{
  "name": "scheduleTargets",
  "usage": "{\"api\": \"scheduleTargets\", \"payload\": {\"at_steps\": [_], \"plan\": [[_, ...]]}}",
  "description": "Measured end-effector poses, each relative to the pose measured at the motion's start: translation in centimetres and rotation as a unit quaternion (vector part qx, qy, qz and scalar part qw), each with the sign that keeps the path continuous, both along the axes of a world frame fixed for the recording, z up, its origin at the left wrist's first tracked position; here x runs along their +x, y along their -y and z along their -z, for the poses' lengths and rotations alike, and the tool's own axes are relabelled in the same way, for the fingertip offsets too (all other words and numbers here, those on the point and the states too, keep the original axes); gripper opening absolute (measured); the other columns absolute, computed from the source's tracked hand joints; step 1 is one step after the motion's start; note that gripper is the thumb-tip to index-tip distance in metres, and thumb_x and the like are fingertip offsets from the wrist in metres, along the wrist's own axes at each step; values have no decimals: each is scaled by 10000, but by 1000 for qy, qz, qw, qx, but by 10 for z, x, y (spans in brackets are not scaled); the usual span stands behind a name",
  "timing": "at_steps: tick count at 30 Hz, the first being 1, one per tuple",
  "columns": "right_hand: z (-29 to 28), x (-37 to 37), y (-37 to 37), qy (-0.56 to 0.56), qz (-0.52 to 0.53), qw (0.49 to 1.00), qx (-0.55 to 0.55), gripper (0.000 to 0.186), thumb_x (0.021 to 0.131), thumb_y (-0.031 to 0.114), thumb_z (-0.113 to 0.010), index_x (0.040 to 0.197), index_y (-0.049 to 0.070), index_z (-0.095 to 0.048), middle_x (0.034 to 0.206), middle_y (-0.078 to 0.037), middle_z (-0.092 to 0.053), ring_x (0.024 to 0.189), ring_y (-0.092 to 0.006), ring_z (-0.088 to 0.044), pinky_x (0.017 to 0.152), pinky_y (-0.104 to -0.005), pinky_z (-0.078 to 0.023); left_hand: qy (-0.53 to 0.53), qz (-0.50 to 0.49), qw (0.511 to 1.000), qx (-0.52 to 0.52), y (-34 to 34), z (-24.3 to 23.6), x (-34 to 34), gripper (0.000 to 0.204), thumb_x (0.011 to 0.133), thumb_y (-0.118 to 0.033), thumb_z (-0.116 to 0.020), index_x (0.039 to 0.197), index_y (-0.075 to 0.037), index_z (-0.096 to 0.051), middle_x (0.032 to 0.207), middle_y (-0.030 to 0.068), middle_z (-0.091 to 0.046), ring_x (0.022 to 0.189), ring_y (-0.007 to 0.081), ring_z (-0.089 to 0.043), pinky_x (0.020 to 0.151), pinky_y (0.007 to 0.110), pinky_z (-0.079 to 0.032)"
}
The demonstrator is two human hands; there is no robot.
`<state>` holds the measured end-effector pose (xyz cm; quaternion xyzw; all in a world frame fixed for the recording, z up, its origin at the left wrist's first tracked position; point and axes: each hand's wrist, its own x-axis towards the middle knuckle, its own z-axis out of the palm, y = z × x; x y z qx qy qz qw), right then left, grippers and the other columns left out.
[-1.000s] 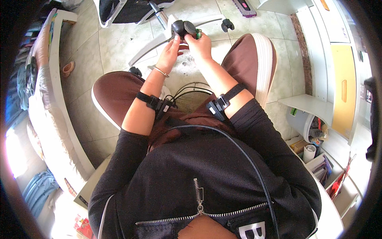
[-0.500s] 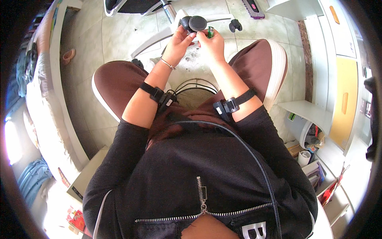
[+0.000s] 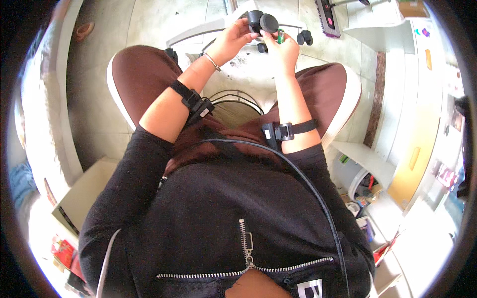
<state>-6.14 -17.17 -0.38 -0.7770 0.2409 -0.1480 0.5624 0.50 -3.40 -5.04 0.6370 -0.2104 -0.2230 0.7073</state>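
Note:
Beyond my knees, both hands are raised close together around a black twin-wheel caster point(image 3: 269, 23). My left hand point(image 3: 233, 42) grips it from the left side, fingers behind it and thumb near its lower edge. My right hand point(image 3: 284, 53) pinches its lower right side with thumb and fingers. A small green, partly clear object point(image 3: 280, 36) also sits in my right hand's fingers; its kind is too small to tell. Behind my hands stands a white chair base point(image 3: 198, 36) with casters point(image 3: 304, 37) on the floor. Whether the held caster touches the base is hidden.
A brush head with purple bristles point(image 3: 329, 22) lies on the tiled floor at the upper right. White cabinets with a yellow drawer front point(image 3: 415, 156) line the right side. A brown shoe point(image 3: 84, 31) lies at the far left. A round-framed stool point(image 3: 233, 107) shows between my legs.
Both hands, still on the caster, have moved slightly right and upward in the picture. The caster has turned a little. The view itself has shifted, bringing more of the brush into sight.

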Motion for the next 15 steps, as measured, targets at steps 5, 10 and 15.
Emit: {"api": "scheduleTargets", "payload": {"at_steps": [5,10,15], "plan": [[0,4,-2,-10,-5,998,-55,207,739,182,-725,747,-11,-649,623,-56,-622,565,-117,-561,560,-279,-441,-49,3,999,-11,-2,-9,-3,438,929,-93,-545,1318,23,-383,1163,78,-575,1078,133,-548,934,264,-439],[-1,6,-9,31,12,997,-72,233,726,184,-713,746,-21,-603,682,-39,-627,637,-123,-562,629,-289,-453,-82,46,994,-47,-2,-14,-3,494,949,-156,-526,1372,15,-339,1204,51,-551,1113,103,-505,975,276,-414],[2,7,-12,56,18,997,-43,226,736,146,-700,795,-39,-585,738,-54,-627,653,-135,-555,652,-297,-454,-59,59,995,-58,-3,-9,-1,505,932,-117,-543,1371,25,-339,1332,90,-471,1223,149,-435,1057,305,-333]]}}
